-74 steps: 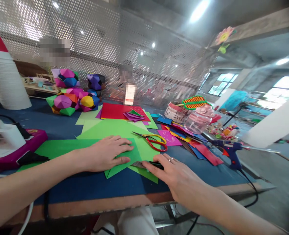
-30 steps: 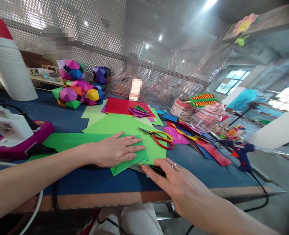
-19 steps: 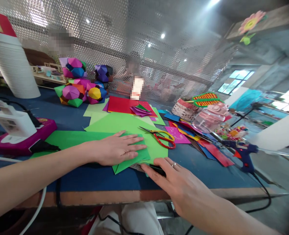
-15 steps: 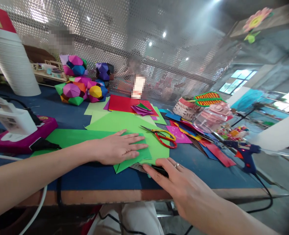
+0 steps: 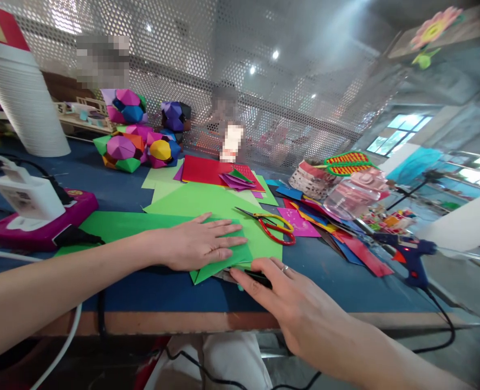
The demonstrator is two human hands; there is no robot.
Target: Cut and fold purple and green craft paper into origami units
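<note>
My left hand (image 5: pixel 201 242) lies flat with its fingers apart, pressing on a folded sheet of dark green paper (image 5: pixel 118 223). A pointed corner of that sheet sticks out below the palm, towards the table's front edge. Just right of it, my right hand (image 5: pixel 283 290) is closed around a black-handled utility knife (image 5: pixel 258 278). The knife's front end is at the lower edge of the green paper, and its blade is mostly hidden there. Light green paper (image 5: pixel 191 199) lies beneath and behind. On it rest scissors (image 5: pixel 270 225) with red and yellow handles, slightly open.
A purple power strip (image 5: pixel 79 203) with a white charger stands left, near a stack of paper cups (image 5: pixel 37 108). Folded paper balls (image 5: pixel 122 149) and red paper (image 5: pixel 207 170) sit behind. Rightwards are coloured sheets (image 5: pixel 299 222), a clear bottle (image 5: pixel 351 200) and a glue gun (image 5: pixel 413 254).
My right hand and the knife have shifted slightly left along the edge of the green paper. My left hand stays pressed on the sheet. The view has moved slightly.
</note>
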